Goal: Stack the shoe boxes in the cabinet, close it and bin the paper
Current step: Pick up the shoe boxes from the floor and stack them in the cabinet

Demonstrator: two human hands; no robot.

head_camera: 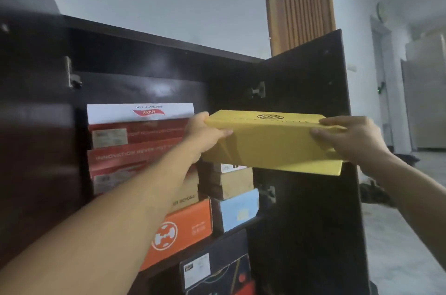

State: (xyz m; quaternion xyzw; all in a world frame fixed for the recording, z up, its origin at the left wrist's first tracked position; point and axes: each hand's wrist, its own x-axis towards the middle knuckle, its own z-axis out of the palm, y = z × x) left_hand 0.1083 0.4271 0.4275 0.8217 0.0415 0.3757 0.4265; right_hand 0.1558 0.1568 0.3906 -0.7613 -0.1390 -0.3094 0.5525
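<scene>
Two bare hands hold a long yellow cardboard shoe box [270, 140] up in front of an open dark brown wooden cabinet [144, 53]. The left hand [205, 133] grips the box's left end, thumb along the front face. The right hand [350, 136] clasps the right end, fingers curled over the lid and thumb pressed to the front. The box is level with the upper shelf space, its left end towards the cabinet interior, its right end in front of the open right-hand cabinet door [313, 101].

Inside, at the left, a white-topped red shoe box [137, 125] sits on another red shoe box [130, 157]. Below the yellow box are stacked brown cardboard boxes [229, 181], then a pale blue box [239, 210] beside an orange shoe box with a white round logo [181, 232] on the shelf edge. A dark patterned box [217, 270] stands on the shelf beneath. Behind the cabinet is a slatted wooden door [299, 2] in a pale wall.
</scene>
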